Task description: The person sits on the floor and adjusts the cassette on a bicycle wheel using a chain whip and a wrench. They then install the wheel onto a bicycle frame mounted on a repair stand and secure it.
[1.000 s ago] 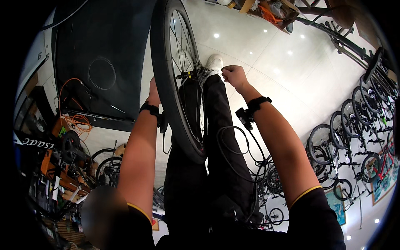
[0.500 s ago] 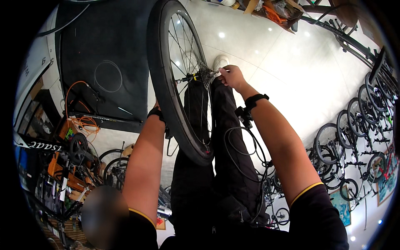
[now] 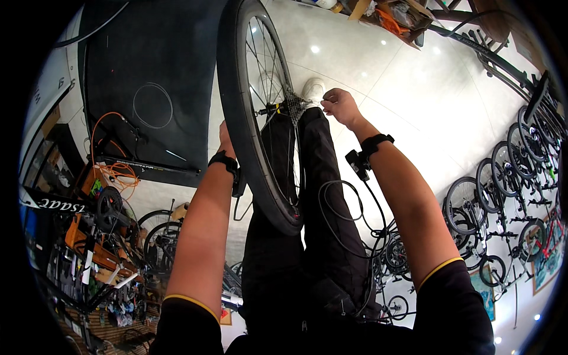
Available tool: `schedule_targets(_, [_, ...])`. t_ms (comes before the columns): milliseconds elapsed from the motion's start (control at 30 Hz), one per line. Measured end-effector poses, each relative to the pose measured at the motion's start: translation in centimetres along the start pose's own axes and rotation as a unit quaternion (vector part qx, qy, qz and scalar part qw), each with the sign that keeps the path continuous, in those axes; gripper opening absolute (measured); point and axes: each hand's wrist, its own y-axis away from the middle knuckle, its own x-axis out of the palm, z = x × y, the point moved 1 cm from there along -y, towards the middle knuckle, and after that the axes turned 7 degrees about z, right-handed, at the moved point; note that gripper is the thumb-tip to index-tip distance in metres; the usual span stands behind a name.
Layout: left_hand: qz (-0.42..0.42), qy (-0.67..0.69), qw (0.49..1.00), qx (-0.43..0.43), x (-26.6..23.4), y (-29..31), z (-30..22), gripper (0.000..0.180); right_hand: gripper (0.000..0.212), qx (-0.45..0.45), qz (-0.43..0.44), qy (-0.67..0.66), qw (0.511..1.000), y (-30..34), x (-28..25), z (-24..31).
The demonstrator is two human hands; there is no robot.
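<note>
One black-tyred, thin-spoked wheel [image 3: 239,118] bears a toothed cassette [image 3: 294,106].

Floor [image 3: 402,112]: pale glossy tile, grout lines visible. Black mat [image 3: 183,53] on it, left side; looped wire [image 3: 152,105] and short thin rod [image 3: 176,155] on mat. White shoe [image 3: 314,88] on tile. Bikes [image 3: 506,160] along right.

A head-worn fisheye camera looks downward.
</note>
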Motion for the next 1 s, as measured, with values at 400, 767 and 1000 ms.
schedule_targets(400, [0.000,-0.247,0.954,0.168,-0.2,-1.5,1.7,0.030,0.027,-0.070,0.005,0.053,0.996,-0.6,0.6,0.2])
schedule_targets(767, [0.065,0.215,0.971,0.076,0.7,-1.4,2.8,0.029,0.024,-0.061,0.019,0.040,0.997,-1.4,1.2,-0.5])
schedule_targets(1000, [0.091,0.173,0.980,0.035,0.4,-3.9,6.2,0.027,0.044,0.064,0.004,0.131,0.989,-1.9,2.5,0.3])
